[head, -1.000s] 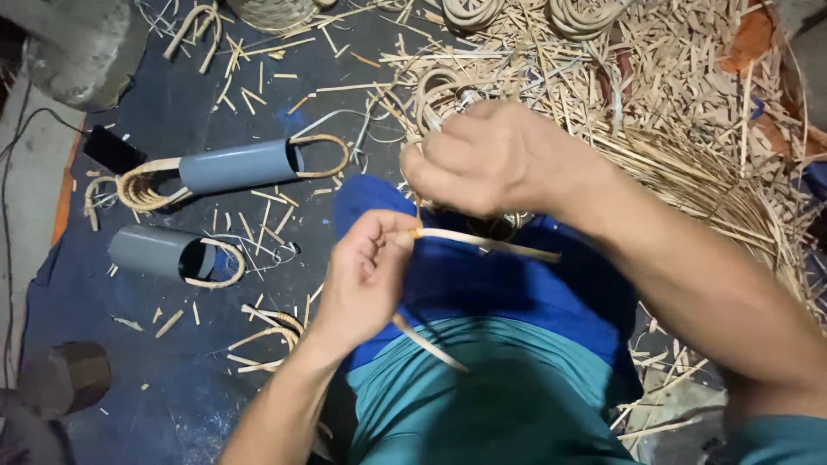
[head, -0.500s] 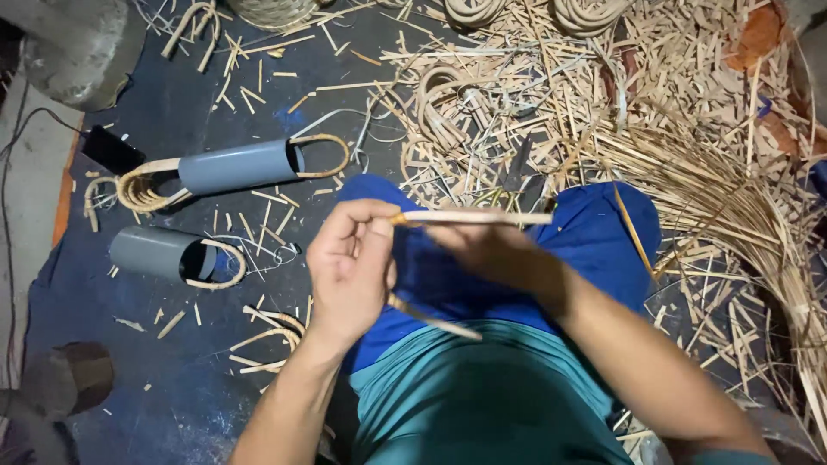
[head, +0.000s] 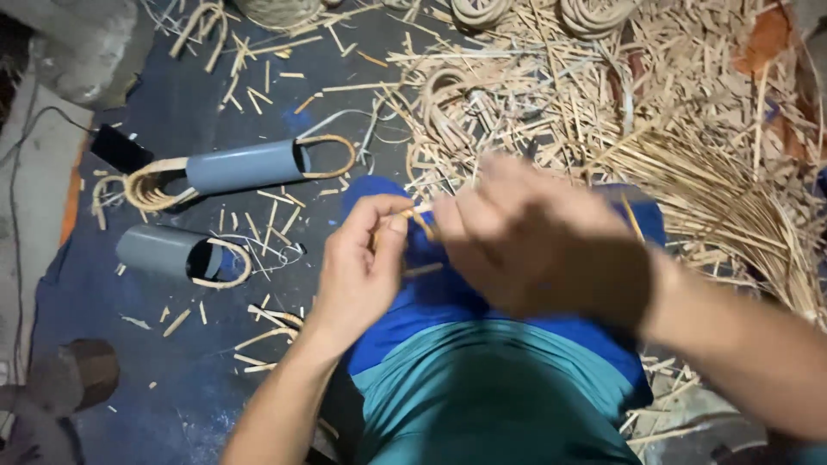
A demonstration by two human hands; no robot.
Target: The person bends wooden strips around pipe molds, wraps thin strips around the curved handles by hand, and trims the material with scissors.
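Observation:
My left hand (head: pixel 362 263) pinches a thin pale cane strip (head: pixel 420 211) between thumb and fingers, above my lap in blue shorts (head: pixel 448 297). My right hand (head: pixel 538 245), blurred with motion, grips the same strip just to the right, fingers closed over it. Most of the strip is hidden by the right hand. A short piece of it shows below the fingers near my knee.
Two grey pipe pieces (head: pixel 245 165) (head: pixel 168 251) with cane loops threaded through lie on the dark floor at left. A big heap of cane strips and offcuts (head: pixel 689 146) fills the right and top. Coiled cane rings (head: pixel 478 10) sit at the top edge. A dark round block (head: pixel 82 372) lies lower left.
My right hand has moved up and left along the strip, now close against my left hand and covering the strip's long right end. The left hand stays put.

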